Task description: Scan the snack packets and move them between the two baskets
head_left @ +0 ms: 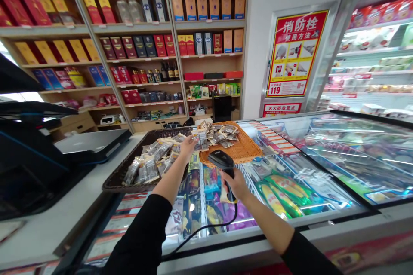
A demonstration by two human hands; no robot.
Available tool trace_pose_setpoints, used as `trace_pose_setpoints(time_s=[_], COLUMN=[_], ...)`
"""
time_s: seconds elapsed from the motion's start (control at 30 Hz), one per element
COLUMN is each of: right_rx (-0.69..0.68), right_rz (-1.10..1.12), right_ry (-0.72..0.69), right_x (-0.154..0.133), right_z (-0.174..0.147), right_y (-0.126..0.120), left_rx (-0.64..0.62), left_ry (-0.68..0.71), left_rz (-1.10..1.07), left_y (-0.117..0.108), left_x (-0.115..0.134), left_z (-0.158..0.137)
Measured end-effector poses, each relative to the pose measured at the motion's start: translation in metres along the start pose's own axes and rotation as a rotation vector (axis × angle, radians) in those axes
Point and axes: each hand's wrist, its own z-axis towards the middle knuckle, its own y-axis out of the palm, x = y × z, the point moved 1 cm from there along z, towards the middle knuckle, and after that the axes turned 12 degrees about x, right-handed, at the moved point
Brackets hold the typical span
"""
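Observation:
My right hand (pixel 237 184) is wrapped round the handle of a black barcode scanner (pixel 222 161), whose head points toward the baskets and whose cable loops down to the left. Between the two baskets, my left hand (pixel 188 145) grips a small clear packet (pixel 200 138) with a pale label. A dark brown wicker basket (pixel 112 176) on the left holds a heap of similar packets (pixel 151 167). More packets (pixel 222 133) lie in the back left part of an orange wicker basket (pixel 248 148), just beyond the scanner. What is inside the packets is too small to make out.
Both baskets rest on the glass lid of a chest freezer (pixel 290 167) full of bagged goods. A weighing scale (pixel 93 144) and a dark machine (pixel 29 154) stand on the left counter. Shelves (pixel 138 28) of boxes line the back wall; a lit display fridge (pixel 377 60) is at right.

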Motion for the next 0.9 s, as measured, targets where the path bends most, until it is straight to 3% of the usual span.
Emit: trace_pose_setpoints(time_s=[0.2, 0.33, 0.47, 0.6, 0.67, 0.77, 0.9], right_rx=[-0.073, -0.052, -0.023, -0.007, -0.005, -0.004, -0.002], right_rz=[-0.008, 0.021, 0.048, 0.079, 0.09, 0.093, 0.093], right_ry=[0.047, 0.061, 0.06, 0.077, 0.084, 0.084, 0.09], right_x=[0.004, 0.008, 0.009, 0.01, 0.011, 0.013, 0.015], right_z=[-0.003, -0.003, -0.004, -0.003, -0.002, 0.0, -0.001], right_y=[0.002, 0.001, 0.0, -0.003, -0.004, -0.003, 0.0], left_rx=[0.03, 0.033, 0.062, 0.259, 0.322, 0.269, 0.145], left_ry=[-0.021, -0.031, 0.105, 0.523, 0.661, 0.611, 0.517], left_rz=[-0.034, 0.004, 0.102, 0.423, 0.635, 1.018, 1.422], left_y=[-0.002, -0.002, -0.002, -0.02, -0.039, -0.072, -0.099], left_x=[0.0, -0.003, 0.001, 0.03, 0.048, 0.064, 0.061], left_z=[-0.002, -0.001, -0.006, -0.013, -0.015, -0.014, -0.014])
